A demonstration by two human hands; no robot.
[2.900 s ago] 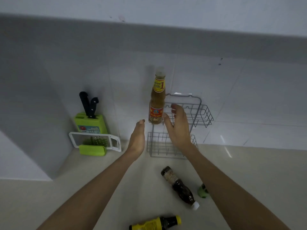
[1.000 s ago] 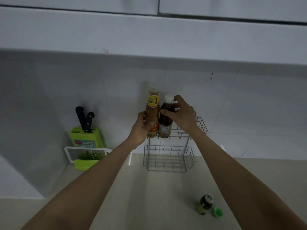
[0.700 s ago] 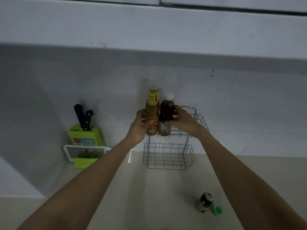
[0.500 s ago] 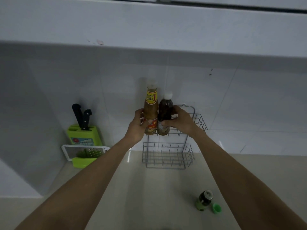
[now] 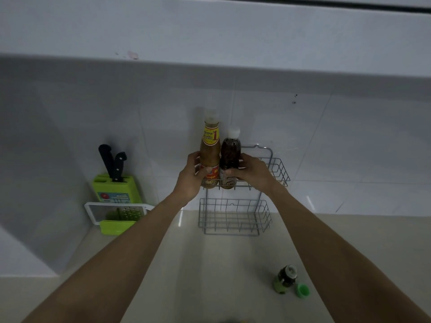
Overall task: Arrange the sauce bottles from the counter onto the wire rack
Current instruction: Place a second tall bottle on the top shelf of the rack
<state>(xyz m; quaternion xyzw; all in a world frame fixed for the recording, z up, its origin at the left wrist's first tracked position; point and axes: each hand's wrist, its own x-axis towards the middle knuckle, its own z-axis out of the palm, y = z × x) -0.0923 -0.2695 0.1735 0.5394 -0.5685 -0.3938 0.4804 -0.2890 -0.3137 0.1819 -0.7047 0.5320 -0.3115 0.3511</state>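
Note:
A two-tier grey wire rack (image 5: 277,169) stands against the tiled wall. On its upper shelf, at the left end, a tall brown sauce bottle (image 5: 210,153) with a yellow neck label stands upright. A shorter dark sauce bottle (image 5: 230,155) with a white cap stands right beside it, touching it. My left hand (image 5: 190,178) grips the tall bottle low on its left side. My right hand (image 5: 253,172) grips the dark bottle's lower body from the right. The lower shelf (image 5: 234,217) holds nothing.
A small open green bottle (image 5: 285,278) stands on the beige counter (image 5: 210,276) at the front right, its green cap (image 5: 302,290) beside it. A green knife block (image 5: 114,190) and a white-framed grater (image 5: 116,214) sit at the back left. A cabinet overhangs the wall.
The dark bottle was picked off the counter and set on the upper shelf beside the tall one. My right hand slid from its cap down to its body. My left hand stays on the tall bottle.

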